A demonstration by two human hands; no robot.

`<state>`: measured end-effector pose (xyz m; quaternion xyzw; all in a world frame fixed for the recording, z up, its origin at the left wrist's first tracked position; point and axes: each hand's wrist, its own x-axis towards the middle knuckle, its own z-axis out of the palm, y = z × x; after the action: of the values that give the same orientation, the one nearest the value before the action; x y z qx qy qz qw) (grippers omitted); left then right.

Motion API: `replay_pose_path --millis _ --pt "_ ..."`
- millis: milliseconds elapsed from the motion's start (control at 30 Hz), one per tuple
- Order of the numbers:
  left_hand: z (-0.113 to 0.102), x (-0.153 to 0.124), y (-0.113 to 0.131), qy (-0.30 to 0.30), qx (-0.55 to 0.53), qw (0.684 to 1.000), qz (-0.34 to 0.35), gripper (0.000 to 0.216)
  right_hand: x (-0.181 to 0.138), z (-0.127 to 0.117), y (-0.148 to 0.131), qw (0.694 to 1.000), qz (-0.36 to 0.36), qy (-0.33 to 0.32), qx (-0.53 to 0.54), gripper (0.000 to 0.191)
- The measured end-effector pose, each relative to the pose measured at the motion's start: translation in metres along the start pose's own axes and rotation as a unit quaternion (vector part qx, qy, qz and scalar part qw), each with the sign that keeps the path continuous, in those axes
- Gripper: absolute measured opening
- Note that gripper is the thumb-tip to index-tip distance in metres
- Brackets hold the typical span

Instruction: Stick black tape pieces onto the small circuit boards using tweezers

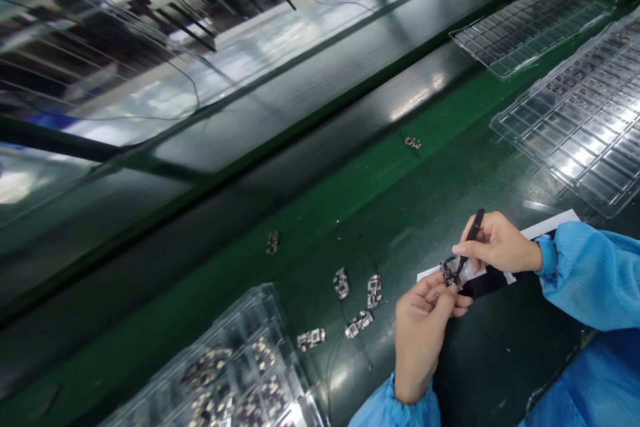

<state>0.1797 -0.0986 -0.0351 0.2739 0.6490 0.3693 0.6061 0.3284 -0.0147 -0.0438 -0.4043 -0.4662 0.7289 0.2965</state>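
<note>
My left hand pinches a small dark circuit board between thumb and fingers, a little above the green work surface. In my right hand is a pair of black tweezers, gripped like a pen. The tweezers' tips point down at the board and seem to touch it; what lies between them is too small to make out. Beneath both hands runs a black and white strip. Left of my left hand several similar boards lie loose, among them one board with a thin wire near it.
A clear plastic tray holding many boards stands at the lower left. Clear compartment trays lie at the right, with another tray behind. Single boards rest farther off, one board on the green belt. A dark rail crosses behind.
</note>
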Motion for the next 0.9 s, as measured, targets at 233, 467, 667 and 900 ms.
replay_pose_path --millis 233,467,667,900 --pt "-0.0011 0.0 -0.0009 -0.002 0.005 1.0 -0.004 0.028 -0.0006 0.0008 -0.0011 1.0 0.001 0.004 -0.004 0.035" --pt "0.0001 0.0016 -0.0012 0.015 0.012 1.0 -0.009 0.028 -0.0003 0.0004 -0.0007 1.0 0.002 -0.004 0.0 0.035" --pt "0.0009 0.0016 -0.0015 0.02 0.01 1.0 -0.008 0.026 0.0002 0.0001 -0.001 1.0 -0.003 -0.012 -0.01 0.036" --pt "-0.0005 0.0007 -0.0005 0.022 0.006 1.0 -0.012 0.025 -0.0056 0.0014 -0.0009 0.996 -0.077 -0.021 -0.039 0.029"
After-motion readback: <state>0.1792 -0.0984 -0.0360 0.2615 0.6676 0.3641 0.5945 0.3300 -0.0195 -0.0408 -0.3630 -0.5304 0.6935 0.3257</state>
